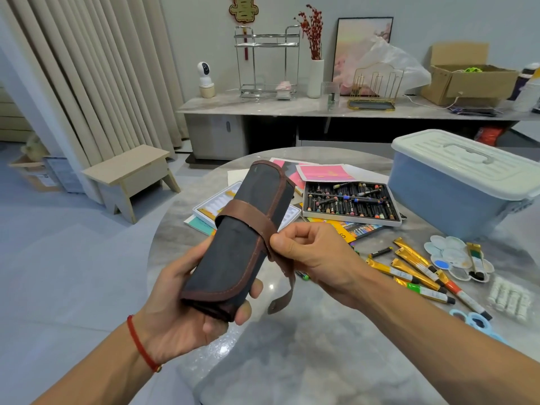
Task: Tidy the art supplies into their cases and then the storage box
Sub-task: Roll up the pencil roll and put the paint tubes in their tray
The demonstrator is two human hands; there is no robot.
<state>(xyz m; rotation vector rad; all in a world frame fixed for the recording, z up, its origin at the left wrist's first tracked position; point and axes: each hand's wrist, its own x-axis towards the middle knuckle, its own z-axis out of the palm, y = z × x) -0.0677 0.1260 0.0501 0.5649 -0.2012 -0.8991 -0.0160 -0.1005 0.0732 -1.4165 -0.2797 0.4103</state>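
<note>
At frame centre, a left hand (187, 302) is cradling a rolled brush case (242, 238) while the right hand (309, 252) is pinching its strap (248, 210), with paint tubes (420, 276) lying loose at lower right and the storage box (467, 182) sitting lidded.

Rolled brush case (245, 229) in both hands
</note>
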